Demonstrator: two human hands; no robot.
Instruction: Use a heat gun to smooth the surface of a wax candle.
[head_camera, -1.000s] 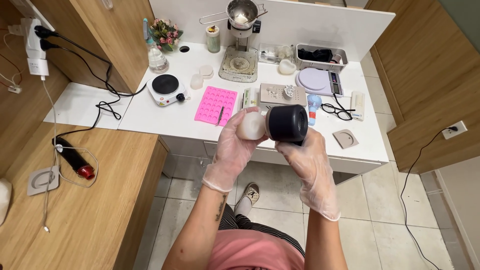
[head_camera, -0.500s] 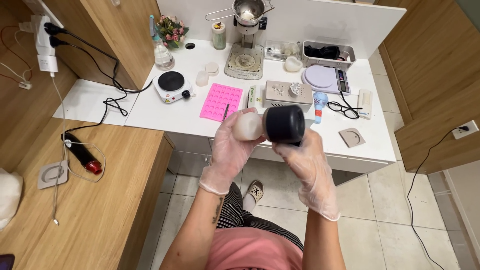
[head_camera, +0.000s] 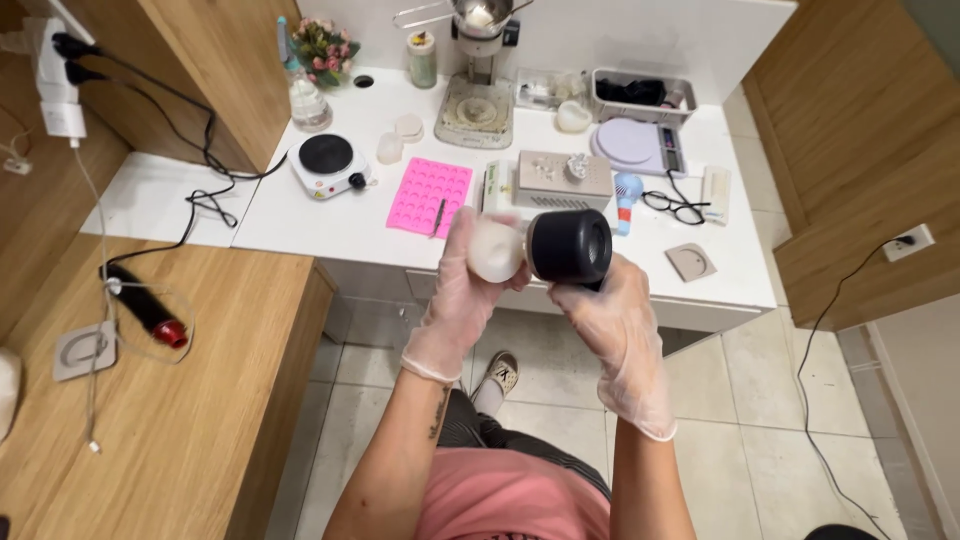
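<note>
A: Hands first. What's each one got?

B: Left hand (head_camera: 462, 300), thin clear glove, fingers curled round a frosted white rounded jar (head_camera: 495, 250). Right hand (head_camera: 612, 318), also gloved, closed round the black cylindrical lid-like piece (head_camera: 570, 246) from below. Both things are up in the air, in front of the near edge of the white table (head_camera: 330, 225), not resting on it.

A: Why held that way?

B: The two parts butt end to end, touching, lying sideways. Looks like one hand steadies the jar while the other grips the black part to turn or pull it. That's my read, not certain.

A: Table stuff?

B: Pink silicone mould with round cavities (head_camera: 430, 195) mid-table, a thin dark tool beside its right edge. Small black single-burner hotplate (head_camera: 330, 163) toward the left edge. Grey box (head_camera: 560, 175) right of the mould, black-rimmed glasses (head_camera: 675, 207) toward the right edge, round lilac scale (head_camera: 635, 145) behind them, stand mixer (head_camera: 478, 90) at the back edge.

A: Change from the earlier frame?

B: Little. Same grip on both, the parts joined as before. The pair sits slightly lower against the table, and the view has shifted down and left a bit, so the table fills more of the top. Nothing on the table moved.
</note>
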